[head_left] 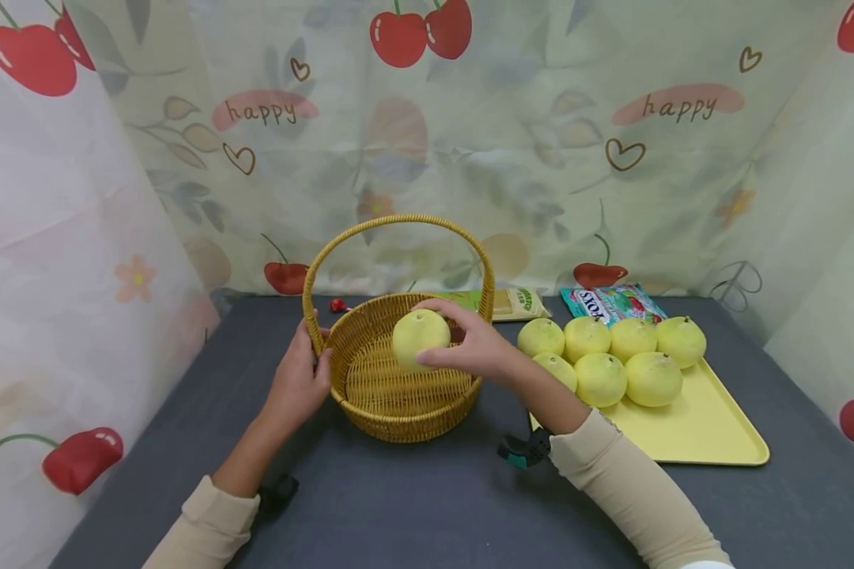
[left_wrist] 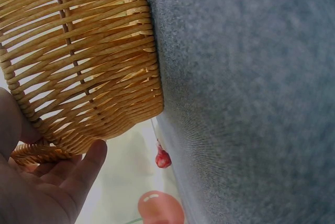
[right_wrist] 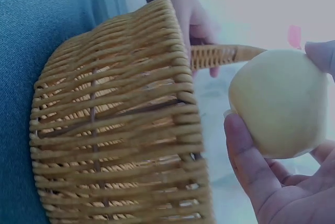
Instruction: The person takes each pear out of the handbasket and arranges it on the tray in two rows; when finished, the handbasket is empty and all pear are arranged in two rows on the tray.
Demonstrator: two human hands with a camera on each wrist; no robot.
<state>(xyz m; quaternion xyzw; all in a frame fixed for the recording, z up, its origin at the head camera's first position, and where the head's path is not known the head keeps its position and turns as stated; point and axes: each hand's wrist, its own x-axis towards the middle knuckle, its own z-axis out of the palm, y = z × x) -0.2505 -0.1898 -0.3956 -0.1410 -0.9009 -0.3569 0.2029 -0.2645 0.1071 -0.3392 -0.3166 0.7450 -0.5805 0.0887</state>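
Note:
A round yellow-green fruit (head_left: 421, 340) is in my right hand (head_left: 473, 341), pinched between thumb and fingers. In the head view it appears over the opening of a wicker basket (head_left: 406, 427) with a tall arched handle. The right wrist view shows the fruit (right_wrist: 280, 103) apart from the basket's rim, its skin pale and smooth. My left hand (head_left: 301, 375) grips the basket's left side where the handle meets the rim. The left wrist view has the thumb and fingers of that hand (left_wrist: 49, 187) around the rim and handle base. Bare weave shows inside the basket.
To the right, a yellow tray (head_left: 712, 427) bears several similar fruits (head_left: 652, 379). Behind it lies a teal FOX'S bag (head_left: 612, 303). A flat green-and-tan packet (head_left: 519, 303) and a small red item (head_left: 338, 305) lie behind the basket. A printed curtain (head_left: 427, 158) closes off the table's back.

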